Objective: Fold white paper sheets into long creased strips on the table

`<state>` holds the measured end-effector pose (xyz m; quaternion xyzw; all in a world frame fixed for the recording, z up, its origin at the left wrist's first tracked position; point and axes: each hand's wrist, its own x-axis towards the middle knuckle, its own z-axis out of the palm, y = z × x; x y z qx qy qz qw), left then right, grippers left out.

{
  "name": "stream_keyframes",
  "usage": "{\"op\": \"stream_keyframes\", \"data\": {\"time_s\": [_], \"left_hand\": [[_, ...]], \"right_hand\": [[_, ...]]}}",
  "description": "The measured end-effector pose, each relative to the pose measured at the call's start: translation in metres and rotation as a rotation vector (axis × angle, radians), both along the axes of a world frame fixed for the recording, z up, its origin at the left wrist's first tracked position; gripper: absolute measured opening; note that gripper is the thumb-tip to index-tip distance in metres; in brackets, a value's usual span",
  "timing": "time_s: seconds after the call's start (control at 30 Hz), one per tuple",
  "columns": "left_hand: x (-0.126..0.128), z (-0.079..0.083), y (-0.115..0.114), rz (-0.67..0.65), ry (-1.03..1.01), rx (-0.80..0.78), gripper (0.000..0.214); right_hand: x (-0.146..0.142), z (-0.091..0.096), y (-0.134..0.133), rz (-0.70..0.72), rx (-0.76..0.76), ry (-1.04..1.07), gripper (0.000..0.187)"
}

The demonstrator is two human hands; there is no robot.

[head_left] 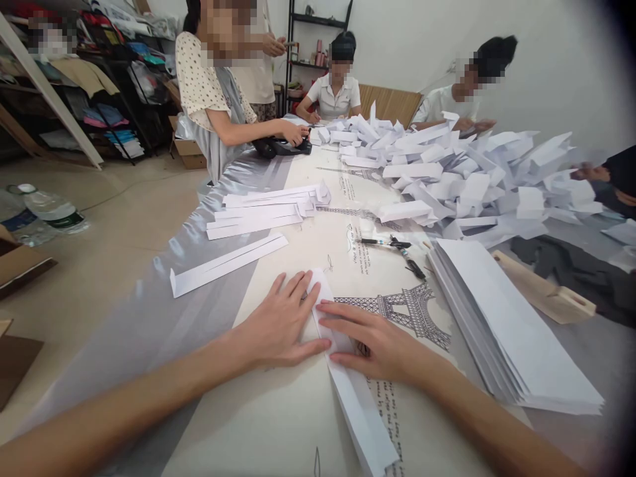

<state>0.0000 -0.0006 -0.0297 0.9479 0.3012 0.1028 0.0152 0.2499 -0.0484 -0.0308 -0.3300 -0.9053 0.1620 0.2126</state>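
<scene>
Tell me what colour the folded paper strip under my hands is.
The paper strip is white, showing best in the head view.

A head-worn camera is looking forward and down along the bench (228,424), showing the left hand (283,324) and right hand (385,338) close, the wall (412,40) farther off.

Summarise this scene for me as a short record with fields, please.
Left hand: palm down on the long folded white paper strip
Right hand: touching the same strip
Underneath: cream table cover with black tower print
At left: several long white paper strips
At right: stack of long white paper pieces
Beyond: heap of folded white paper pieces
</scene>
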Motion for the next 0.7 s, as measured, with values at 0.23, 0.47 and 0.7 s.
{"op": "stream_keyframes", "data": {"time_s": [0.23, 0.47, 0.7], "left_hand": [[-0.002, 0.002, 0.006, 0.024, 0.059, -0.084, 0.095], [-0.023, 0.003, 0.038, 0.059, 0.100, -0.086, 0.093], [-0.025, 0.006, 0.040, 0.021, 0.063, -0.048, 0.092]], "right_hand": [[-0.005, -0.002, 0.000, -0.033, -0.041, -0.010, 0.049], [-0.023, 0.003, -0.005, -0.097, -0.099, -0.033, 0.063], [-0.019, 0.004, -0.003, -0.060, -0.115, -0.068, 0.069]]}}
